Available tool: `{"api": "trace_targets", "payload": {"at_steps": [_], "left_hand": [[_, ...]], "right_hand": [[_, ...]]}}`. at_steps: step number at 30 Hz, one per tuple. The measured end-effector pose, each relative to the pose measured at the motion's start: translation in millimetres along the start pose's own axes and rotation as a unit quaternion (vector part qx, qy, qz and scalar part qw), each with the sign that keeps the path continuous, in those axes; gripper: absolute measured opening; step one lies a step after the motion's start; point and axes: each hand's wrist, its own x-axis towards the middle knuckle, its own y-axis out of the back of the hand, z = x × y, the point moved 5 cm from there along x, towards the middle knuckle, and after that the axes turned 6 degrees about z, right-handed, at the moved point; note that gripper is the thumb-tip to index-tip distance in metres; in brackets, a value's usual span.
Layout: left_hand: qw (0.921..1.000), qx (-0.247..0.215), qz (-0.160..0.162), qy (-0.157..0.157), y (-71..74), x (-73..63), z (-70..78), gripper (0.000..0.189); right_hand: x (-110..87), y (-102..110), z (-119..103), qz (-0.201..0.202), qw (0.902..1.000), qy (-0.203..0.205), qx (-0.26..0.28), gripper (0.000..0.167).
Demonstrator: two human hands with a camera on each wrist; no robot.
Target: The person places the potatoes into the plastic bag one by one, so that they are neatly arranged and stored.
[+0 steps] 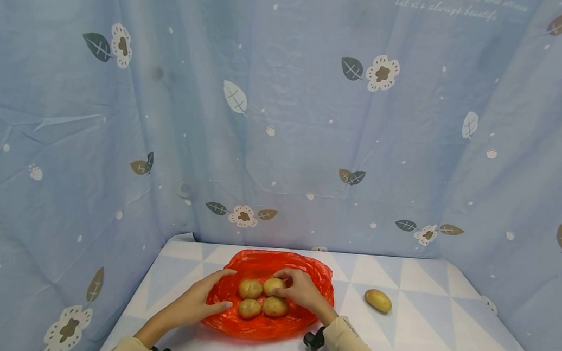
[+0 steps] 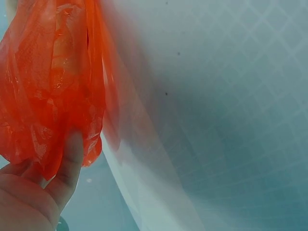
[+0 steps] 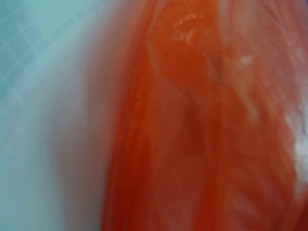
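Note:
A red plastic bag (image 1: 231,327) lies spread wide on the table, with several potatoes (image 1: 251,288) grouped in its middle. My right hand (image 1: 302,290) reaches over the bag's right side and holds the back right potato (image 1: 271,284) between thumb and curled fingers. At the left side, my left hand (image 1: 196,298) touches the bag with fingers and thumb spread apart. In the left wrist view the left hand (image 2: 36,195) is against the red bag (image 2: 43,106), one digit lying on the plastic. The red bag (image 3: 178,134) fills most of the blurred right wrist view and hides the right hand.
A single potato (image 1: 377,301) lies on the table to the right of the bag. The table (image 1: 427,327) has a cloth with blue and white triangles. Blue patterned curtains (image 1: 303,144) stand behind and on both sides.

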Motion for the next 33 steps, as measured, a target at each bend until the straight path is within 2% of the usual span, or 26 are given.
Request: {"api": "trace_targets", "payload": {"at_steps": [6,17,24,33], "left_hand": [[1.0000,-0.004,-0.002,-0.001,-0.5,0.0,0.9,0.070],[0.9999,-0.003,-0.006,0.010,-1.3,0.4,-0.8,0.071],[0.9999,-0.005,0.001,-0.012,0.1,-0.7,1.6,0.070],[0.9997,-0.003,0.007,-0.023,0.1,-0.8,3.0,0.070]], "right_hand": [[-5.3,12,-2,0.006,1.0000,-0.003,-0.001,0.038],[-20.7,43,-10,0.032,0.9991,0.028,-0.008,0.042],[-33.2,66,-8,0.057,0.9976,0.038,-0.012,0.035],[-54.3,95,0,0.083,0.9964,0.012,-0.013,0.036]]}}
